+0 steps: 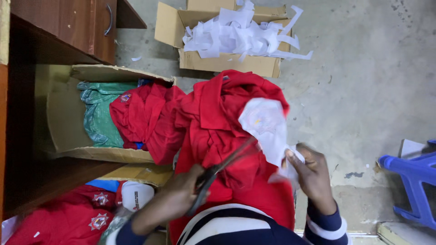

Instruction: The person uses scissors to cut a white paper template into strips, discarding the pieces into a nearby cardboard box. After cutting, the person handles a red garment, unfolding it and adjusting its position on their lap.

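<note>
The left hand (175, 199) has its grip closed on scissors (222, 165); the right hand (313, 177) pinches white backing (265, 124) on the red shirt (218, 122). Keeping the backing taut and the blades off the red fabric seems wise.

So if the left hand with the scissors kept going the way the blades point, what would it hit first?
Probably the white backing paper on the red garment: the scissors in the left hand point at it, though depth is unclear.

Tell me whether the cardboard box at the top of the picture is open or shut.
Open. The cardboard box has its flaps folded outward, and white paper scraps are heaped inside, spilling over its rim onto the floor side.
</note>
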